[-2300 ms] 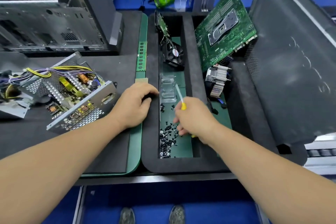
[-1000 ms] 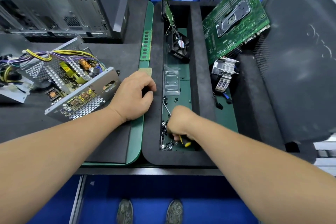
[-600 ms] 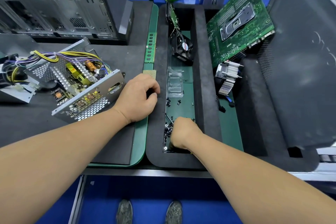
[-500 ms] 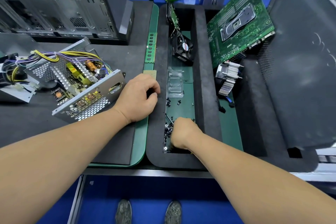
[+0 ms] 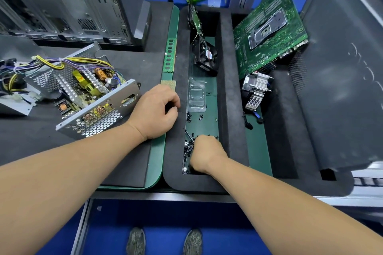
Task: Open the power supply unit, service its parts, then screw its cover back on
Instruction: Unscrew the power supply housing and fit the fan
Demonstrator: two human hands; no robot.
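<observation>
The open power supply unit (image 5: 89, 97) lies tilted on the black mat at left, its circuit board, coils and yellow and purple wires exposed. My left hand (image 5: 155, 109) rests on the foam tray's rim (image 5: 176, 172) beside it, fingers loosely curled, nothing seen in it. My right hand (image 5: 207, 154) is down in the tray's near end among a pile of black screws (image 5: 187, 149). It grips a screwdriver; only the thin metal shaft (image 5: 189, 135) pokes out past the knuckles, and the handle is hidden.
In the tray lie a clear plastic shell (image 5: 196, 95) and a black fan (image 5: 207, 58). A green motherboard (image 5: 269, 33) and heatsink (image 5: 257, 93) sit to the right, beside a dark case panel (image 5: 342, 68). A memory stick (image 5: 170, 56) and an empty computer case (image 5: 62, 6) are farther back.
My right hand came toward me along the tray and dropped into the screw pile, hiding the yellow screwdriver handle. In the last half second it stays put. My left hand has not moved.
</observation>
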